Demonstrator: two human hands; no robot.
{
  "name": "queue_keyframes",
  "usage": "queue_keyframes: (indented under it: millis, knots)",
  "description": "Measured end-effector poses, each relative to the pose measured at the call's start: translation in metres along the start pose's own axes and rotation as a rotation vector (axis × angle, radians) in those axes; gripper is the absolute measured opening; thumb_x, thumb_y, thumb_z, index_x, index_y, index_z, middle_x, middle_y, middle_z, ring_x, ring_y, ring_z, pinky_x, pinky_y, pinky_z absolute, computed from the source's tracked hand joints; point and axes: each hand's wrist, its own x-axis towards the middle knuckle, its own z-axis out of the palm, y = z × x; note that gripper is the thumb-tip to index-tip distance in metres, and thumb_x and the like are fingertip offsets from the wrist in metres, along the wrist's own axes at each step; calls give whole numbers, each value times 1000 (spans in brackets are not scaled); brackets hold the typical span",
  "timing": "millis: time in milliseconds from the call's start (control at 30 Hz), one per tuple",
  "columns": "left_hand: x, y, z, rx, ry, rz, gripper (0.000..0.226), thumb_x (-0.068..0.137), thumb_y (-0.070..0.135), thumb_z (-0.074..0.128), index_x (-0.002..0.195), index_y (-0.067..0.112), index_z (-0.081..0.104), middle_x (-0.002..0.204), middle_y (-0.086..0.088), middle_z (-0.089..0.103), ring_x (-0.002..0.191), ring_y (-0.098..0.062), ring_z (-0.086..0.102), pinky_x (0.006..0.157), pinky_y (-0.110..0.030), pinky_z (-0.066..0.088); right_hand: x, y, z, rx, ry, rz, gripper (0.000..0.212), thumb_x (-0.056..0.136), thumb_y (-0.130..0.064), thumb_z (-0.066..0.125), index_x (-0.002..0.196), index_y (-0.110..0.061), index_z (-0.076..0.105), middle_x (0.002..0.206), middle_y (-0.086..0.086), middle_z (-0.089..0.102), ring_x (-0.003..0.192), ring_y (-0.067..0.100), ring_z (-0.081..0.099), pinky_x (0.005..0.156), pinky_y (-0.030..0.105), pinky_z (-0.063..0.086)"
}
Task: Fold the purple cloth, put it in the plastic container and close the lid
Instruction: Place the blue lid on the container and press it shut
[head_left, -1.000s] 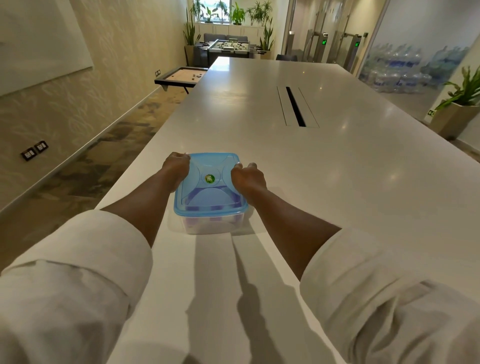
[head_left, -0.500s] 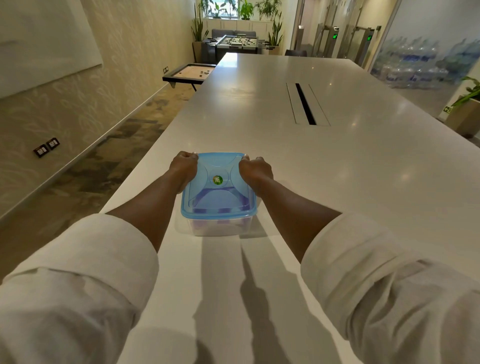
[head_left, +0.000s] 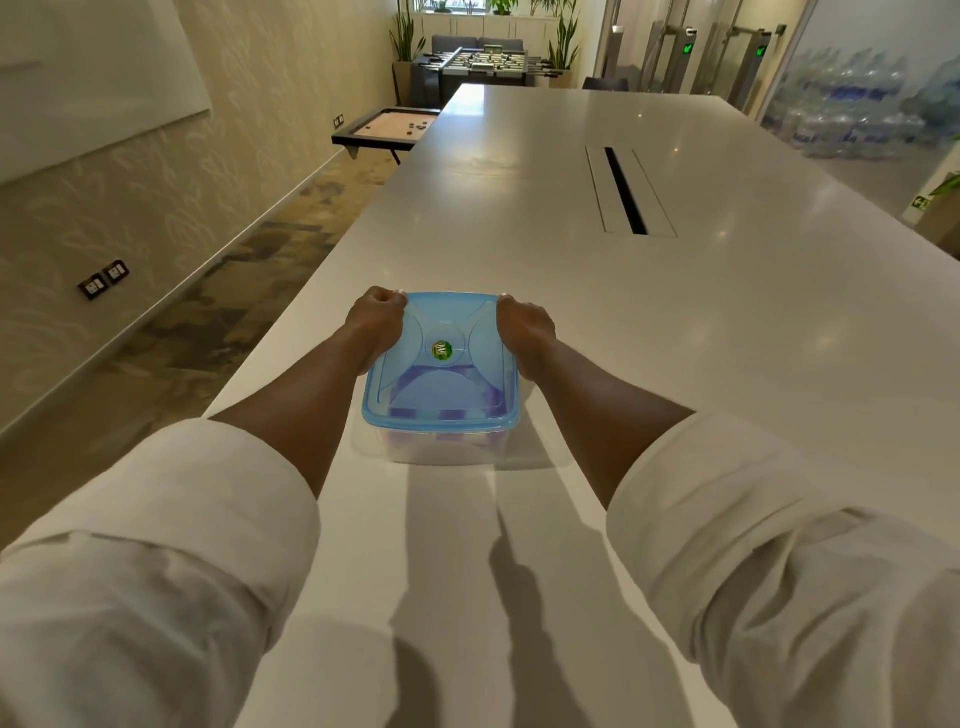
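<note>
From the head camera, the left hand (head_left: 375, 325) and right hand (head_left: 523, 328), fingers curled closed, press the far corners of the blue lid (head_left: 441, 374) on the plastic container (head_left: 441, 447) standing near the white table (head_left: 675, 322) edge, purple cloth (head_left: 447, 413) inside.

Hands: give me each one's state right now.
Left hand: closed, pressing the blue lid's left edge.
Right hand: closed, pressing its right edge.
</note>
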Motion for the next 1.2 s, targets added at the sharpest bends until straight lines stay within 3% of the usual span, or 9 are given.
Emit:
queue_keyframes:
  millis: [133,233,467,600,767,1000,1200]
  knots:
    - [1,-1,0,7,-21,7,39,99,41,43,120,10,55,110,-8,56,91,-22,51,76,-30,38,-1,-1,0,12,-12,21,61,88,-52,34,115,-5,62,118,16,65,106,33,63,99,43,50]
    - [2,-1,0,0,-27,6,39,99,41,43,119,11,56,105,-7,55,87,-21,52,73,-30,39,0,-2,0,3,-31,49,69,86,-59,34,120,-6,62,121,15,65,109,33,63,101,44,49]
    - [3,-2,0,-7,-18,16,25,99,39,45,104,16,55,101,-6,54,88,-22,51,75,-30,39,2,-6,0,-4,-9,-8,60,94,-48,36,123,-1,59,128,18,62,115,34,60,104,43,46]
    - [0,-1,-1,5,4,37,34,98,39,47,112,12,60,103,-7,58,91,-23,54,77,-30,40,-2,-6,-1,-65,28,-14,64,95,-54,35,124,-2,59,127,17,63,114,34,59,101,40,47]
    - [-4,1,-1,88,99,74,41,92,47,53,117,15,66,118,-8,67,109,-28,60,90,-34,45,-8,-2,-5,-25,21,78,70,90,-62,38,123,-5,60,124,14,64,110,32,64,99,43,51]
    - [-7,7,5,182,194,81,44,88,52,57,111,17,70,112,-9,71,105,-29,62,86,-33,44,-22,8,-9,-84,81,74,74,87,-64,36,126,-6,59,127,15,63,112,33,62,98,40,50]
    - [-9,11,9,204,214,72,45,90,50,56,115,14,68,117,-11,69,108,-31,62,89,-36,45,-32,15,-7,-160,158,52,64,92,-56,32,124,-7,56,124,13,64,111,33,61,93,39,48]
